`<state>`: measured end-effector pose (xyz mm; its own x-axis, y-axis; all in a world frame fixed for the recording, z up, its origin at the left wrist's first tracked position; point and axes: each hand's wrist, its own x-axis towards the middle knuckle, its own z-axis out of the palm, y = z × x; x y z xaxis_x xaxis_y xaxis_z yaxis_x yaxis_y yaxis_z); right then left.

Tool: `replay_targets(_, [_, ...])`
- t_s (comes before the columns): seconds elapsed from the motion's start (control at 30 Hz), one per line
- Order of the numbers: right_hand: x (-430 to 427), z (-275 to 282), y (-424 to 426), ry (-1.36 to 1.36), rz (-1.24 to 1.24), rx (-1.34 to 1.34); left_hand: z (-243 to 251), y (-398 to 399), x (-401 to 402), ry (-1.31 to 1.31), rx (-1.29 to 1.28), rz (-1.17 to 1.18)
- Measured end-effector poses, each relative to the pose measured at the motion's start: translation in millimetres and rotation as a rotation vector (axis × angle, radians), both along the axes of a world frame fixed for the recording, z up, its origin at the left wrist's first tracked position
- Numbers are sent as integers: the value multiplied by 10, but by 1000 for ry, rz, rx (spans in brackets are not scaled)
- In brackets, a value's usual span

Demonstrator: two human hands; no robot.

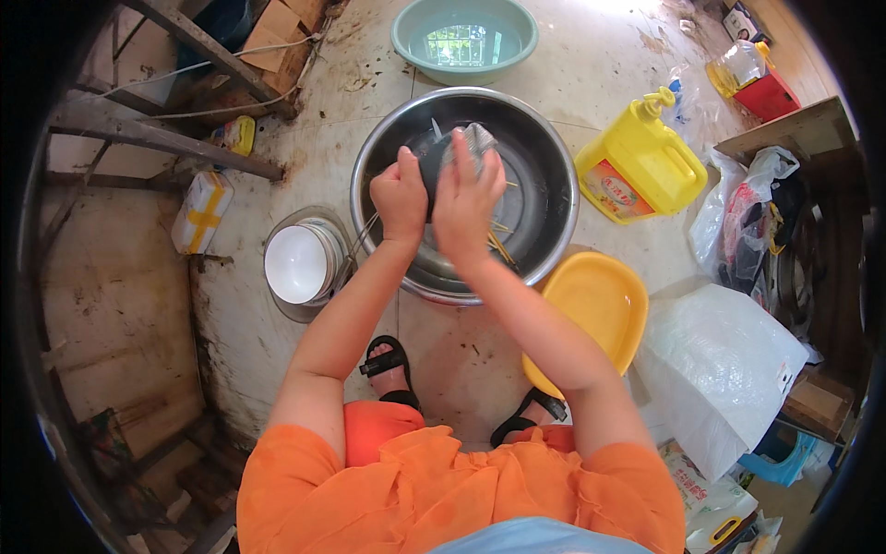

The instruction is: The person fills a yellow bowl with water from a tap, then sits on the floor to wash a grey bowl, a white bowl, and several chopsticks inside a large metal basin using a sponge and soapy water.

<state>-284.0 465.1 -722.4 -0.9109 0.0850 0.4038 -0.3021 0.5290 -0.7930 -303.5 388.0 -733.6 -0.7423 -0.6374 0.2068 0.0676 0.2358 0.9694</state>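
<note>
Over a wide stainless steel basin (569,215), my left hand (401,197) grips a dark, rounded item (432,166). It looks like a black bowl or similar vessel, but my hands cover much of it. My right hand (465,204) presses a grey mesh-like cloth or scrubber (479,142) against its right side; the fingers are slightly blurred. Several chopsticks (501,249) lie inside the basin, below and right of my right hand. A pale pointed tip (436,130) shows just behind the dark item; what it belongs to is hidden.
Beyond the basin stands a pale green tub (405,52) of water. White bowls (296,264) are stacked at left. To the right are a yellow pump jug (644,166), a yellow plastic basin (602,298) and a white plastic bag (720,367). A metal frame (173,142) borders the left.
</note>
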Motion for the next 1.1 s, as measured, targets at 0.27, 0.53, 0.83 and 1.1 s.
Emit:
replay_targets(0.27, [-3, -48, 10, 111, -12, 196, -15, -125, 51, -232, -306, -68])
replay_targets(0.53, [-204, -274, 445, -1168, 367, -1841, 100, -47, 52, -42, 145, -195])
replay_targets(0.83, [-412, -461, 954, -997, 311, -1545, 324, 174, 90, 51, -32, -626])
replay_targets(1.1, [-298, -3, 563, -260, 126, -216, 67, 236, 85, -194, 69, -481])
